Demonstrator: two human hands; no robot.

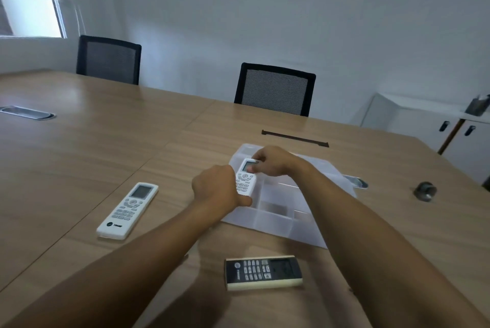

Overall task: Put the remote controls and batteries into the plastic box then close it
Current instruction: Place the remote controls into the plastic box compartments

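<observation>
A small white remote [246,178] is held over the left side of the open translucent plastic box [278,220], which has dividers inside. My left hand [218,188] grips the remote's near end and my right hand [269,160] grips its far end by the screen. A larger white remote [127,209] lies on the table left of the box. A black and cream remote [263,272] lies in front of the box. The box lid [334,166] lies open behind. No batteries can be made out.
The wooden table [92,142] carries a small metal cylinder [425,191] at the right, a dark cable slot [294,138] behind the box and a metal grommet [26,112] far left. Two black mesh chairs [275,89] stand at the far edge. A white cabinet [429,121] stands at the right.
</observation>
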